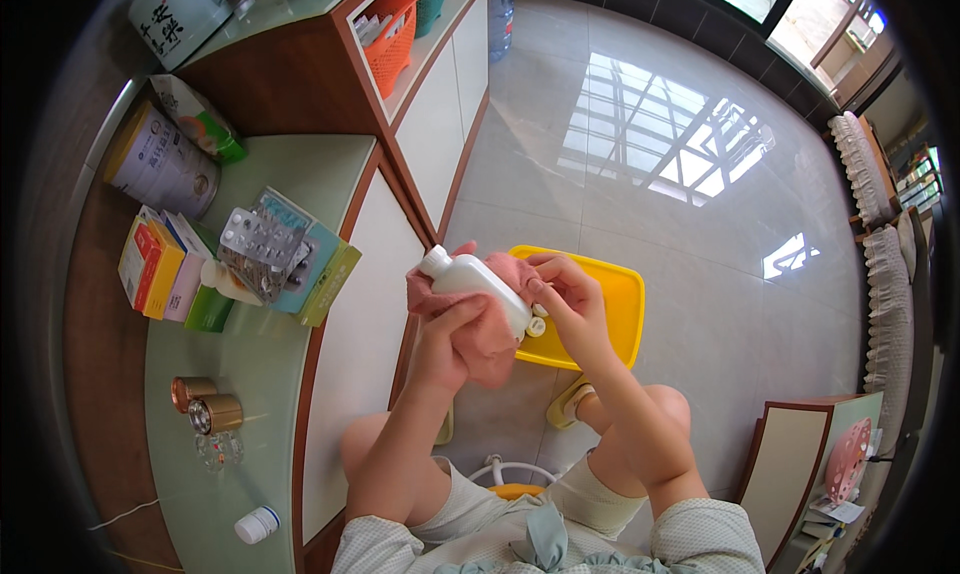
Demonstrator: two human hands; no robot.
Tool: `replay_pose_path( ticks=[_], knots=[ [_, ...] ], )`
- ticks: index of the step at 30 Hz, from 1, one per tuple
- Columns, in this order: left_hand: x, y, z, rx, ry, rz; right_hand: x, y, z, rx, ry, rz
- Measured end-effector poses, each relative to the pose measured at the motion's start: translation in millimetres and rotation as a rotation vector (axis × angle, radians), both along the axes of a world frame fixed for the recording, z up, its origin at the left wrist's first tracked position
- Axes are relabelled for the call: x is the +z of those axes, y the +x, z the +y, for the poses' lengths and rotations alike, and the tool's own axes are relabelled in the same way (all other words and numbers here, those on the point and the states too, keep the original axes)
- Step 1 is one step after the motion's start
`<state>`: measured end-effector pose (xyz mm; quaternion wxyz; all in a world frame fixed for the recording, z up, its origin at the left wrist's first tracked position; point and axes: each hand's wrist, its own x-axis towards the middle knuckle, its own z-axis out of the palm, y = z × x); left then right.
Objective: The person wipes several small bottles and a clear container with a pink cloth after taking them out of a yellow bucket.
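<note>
A white plastic bottle (480, 281) with a ribbed screw cap lies tilted in a pink cloth (480, 338), its cap pointing to the upper left. My left hand (448, 345) grips the bottle from below through the cloth. On the right, my right hand (570, 300) pinches a bunched part of the cloth near the base of the bottle. Beneath my hands stands a yellow plastic bin (622, 311) on the floor; small round white-topped items (535, 326) show inside it, partly hidden by the bottle and my right hand.
On the glass-topped cabinet (262, 364) at left are blister packs (262, 244), medicine boxes (161, 266), a large tin (165, 161), copper-coloured lids (214, 413) and a small white bottle (257, 525). An orange basket (390, 45) sits on a shelf. A small cabinet (787, 446) stands at lower right.
</note>
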<state>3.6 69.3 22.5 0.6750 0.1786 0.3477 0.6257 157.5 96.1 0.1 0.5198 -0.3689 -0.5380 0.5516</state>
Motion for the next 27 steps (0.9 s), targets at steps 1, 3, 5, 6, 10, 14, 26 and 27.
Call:
replay_pose_path(
  ticks=[1, 3, 5, 6, 10, 14, 26, 27],
  knots=[
    [2, 2, 0, 0.029, 0.038, 0.076, -1, 0, -1, 0.026, -0.086, 0.076],
    [-3, 0, -3, 0.037, 0.067, 0.155, -3, 3, -3, 0.075, -0.258, 0.228],
    [-5, -1, -4, 0.069, 0.064, 0.203, -3, 7, -1, 0.184, -0.366, 0.390],
    [-4, -1, -4, 0.100, 0.046, 0.211, -3, 7, 0, 0.240, -0.420, 0.472],
    [-13, -1, 1, 0.204, 0.069, 0.222, -4, -1, -5, 0.237, -0.266, 0.201],
    [-22, -2, 1, 0.222, 0.043, 0.148, -5, -12, -8, 0.185, -0.027, -0.051],
    [-3, -1, 7, 0.285, 0.090, 0.212, -2, -14, -12, 0.186, -0.233, 0.071],
    [0, 0, 7, 0.299, 0.098, 0.227, -1, -15, -12, 0.170, -0.244, 0.076]
  ],
)
